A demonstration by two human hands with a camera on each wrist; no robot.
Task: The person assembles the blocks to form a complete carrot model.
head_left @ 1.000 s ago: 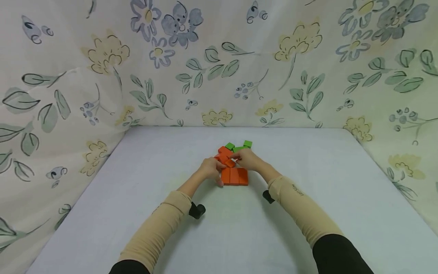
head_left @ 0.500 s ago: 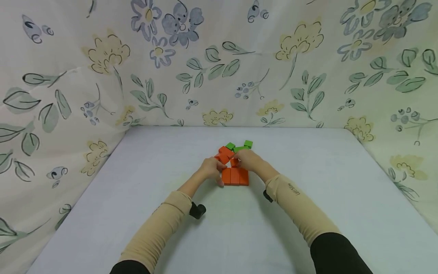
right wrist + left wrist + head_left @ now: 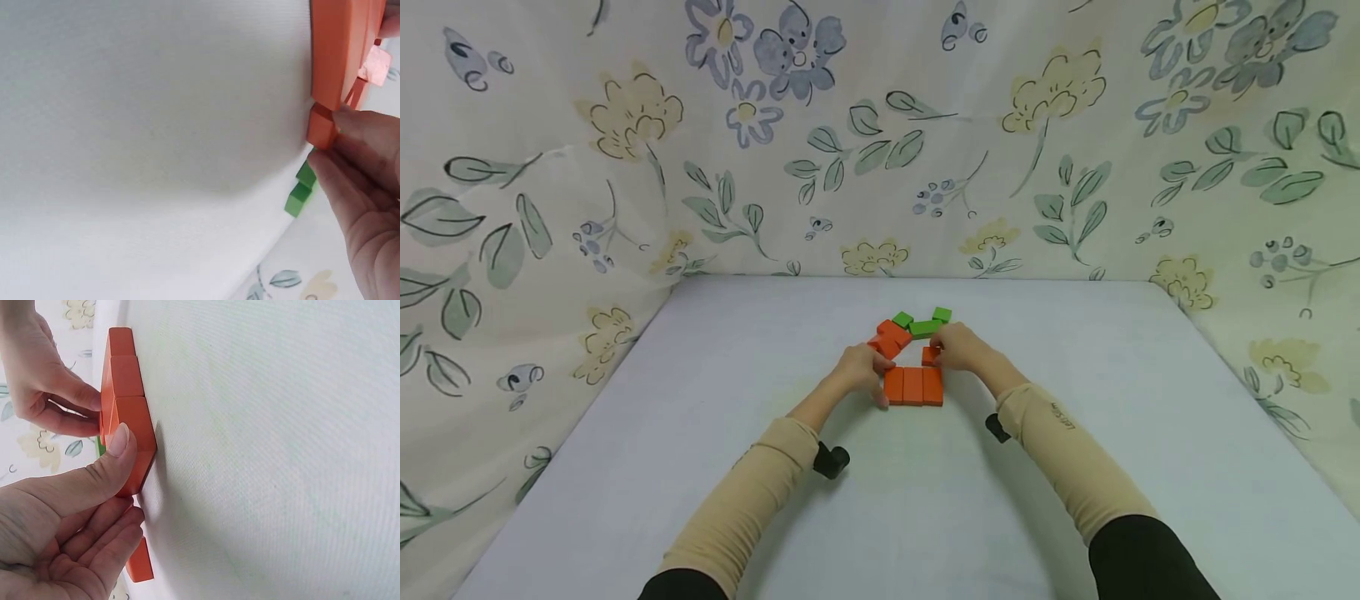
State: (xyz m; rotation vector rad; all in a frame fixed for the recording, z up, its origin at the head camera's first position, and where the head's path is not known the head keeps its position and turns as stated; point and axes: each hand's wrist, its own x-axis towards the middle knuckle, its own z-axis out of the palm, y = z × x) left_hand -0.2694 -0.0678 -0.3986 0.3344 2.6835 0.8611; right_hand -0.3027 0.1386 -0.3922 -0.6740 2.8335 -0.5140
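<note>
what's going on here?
Someone is arranging blocks by hand on a white table. Their left hand holds the left end of a row of three orange blocks. Their right hand pinches a small orange block just behind the row's right end. More orange blocks lie beyond the left hand, with green blocks at the back of the group.

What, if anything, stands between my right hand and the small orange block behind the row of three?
Nothing visible does: your right hand pinches the small orange block directly. The row of three orange blocks lies on its near side, not between them.
</note>
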